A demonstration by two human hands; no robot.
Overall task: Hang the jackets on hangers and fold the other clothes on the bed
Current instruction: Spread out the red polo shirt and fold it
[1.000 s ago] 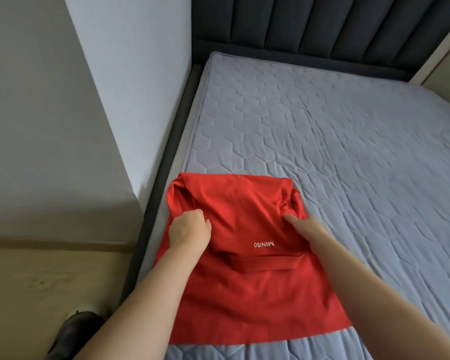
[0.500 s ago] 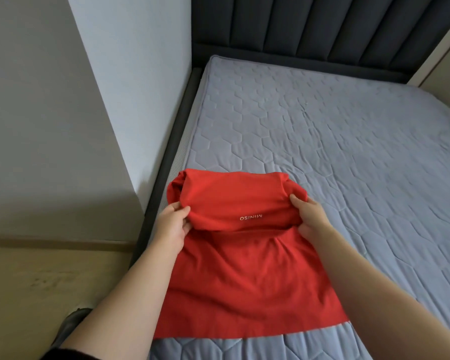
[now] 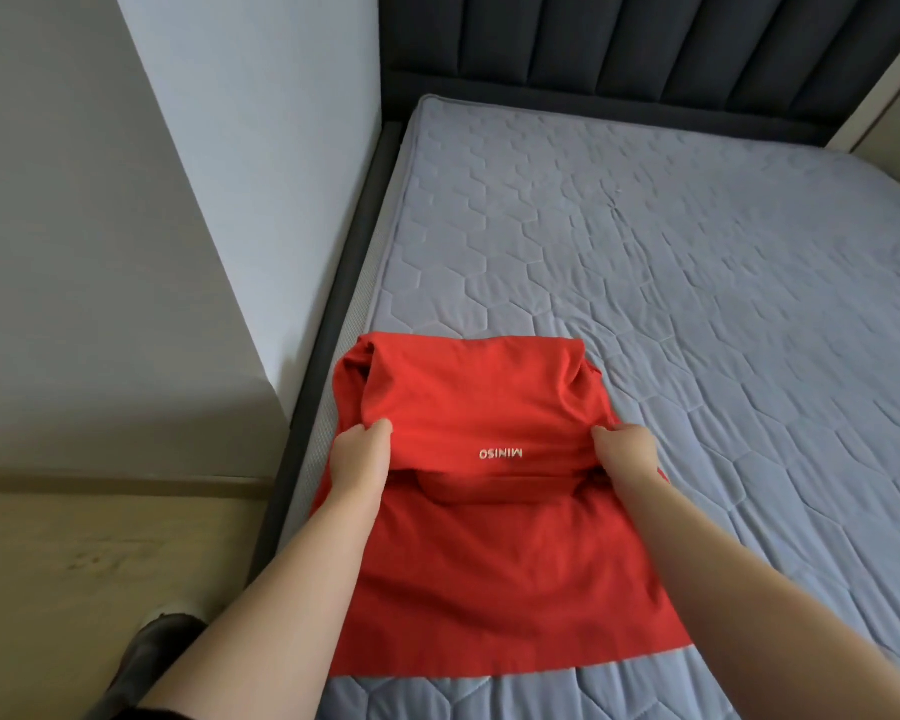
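Observation:
A red shirt (image 3: 489, 563) with small white lettering lies on the near left part of the grey quilted mattress (image 3: 671, 262). Its far part is doubled back toward me, lettering upside down on top. My left hand (image 3: 360, 459) grips the left end of that folded edge. My right hand (image 3: 625, 454) grips the right end, fingers tucked under the cloth. The lower half of the shirt lies flat between my forearms.
A dark padded headboard (image 3: 645, 49) stands at the far end. A white wall column (image 3: 261, 174) and the dark bed frame (image 3: 333, 324) run along the left. My dark shoe (image 3: 152, 652) is on the wooden floor (image 3: 84, 563).
My hands went from resting on the shirt to gripping the ends of its folded upper part, which now reaches nearer to me over the lower half.

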